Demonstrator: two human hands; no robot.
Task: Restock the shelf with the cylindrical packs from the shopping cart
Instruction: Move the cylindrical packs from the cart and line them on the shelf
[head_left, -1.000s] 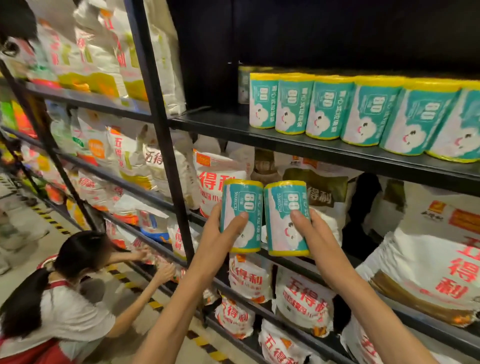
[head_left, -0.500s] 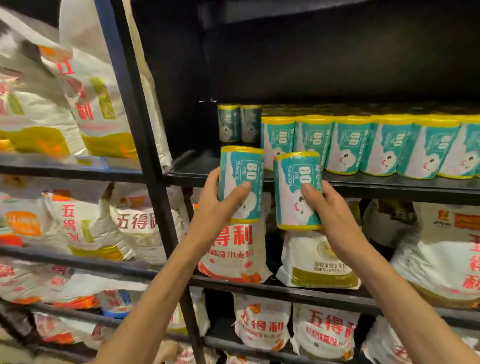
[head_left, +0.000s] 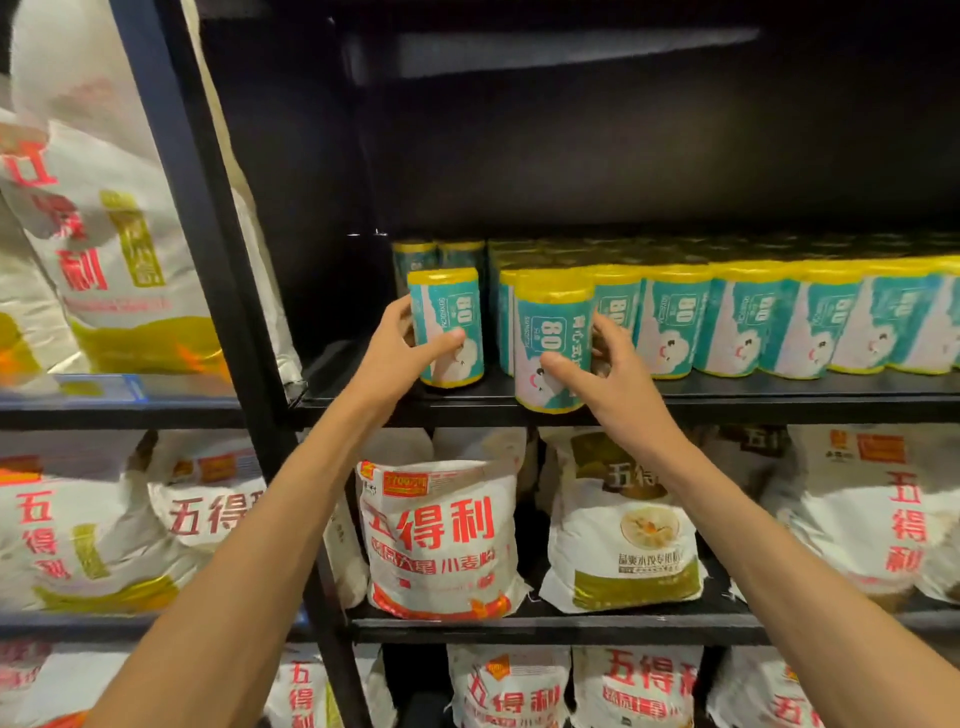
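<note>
Black shelf (head_left: 363, 384), placing step: left hand (head_left: 402, 358) grips left pack (head_left: 447, 327), right hand (head_left: 605, 379) grips right pack (head_left: 553, 343). Next, guessing: slide both toward 12 o'clock, beside stocked row (head_left: 779, 322).

We see white flour sacks with red characters (head_left: 441, 540) filling the lower tiers, one green-banded sack (head_left: 628, 545) beside them, and more sacks (head_left: 98, 244) leaning left of the black upright post (head_left: 208, 208).
</note>
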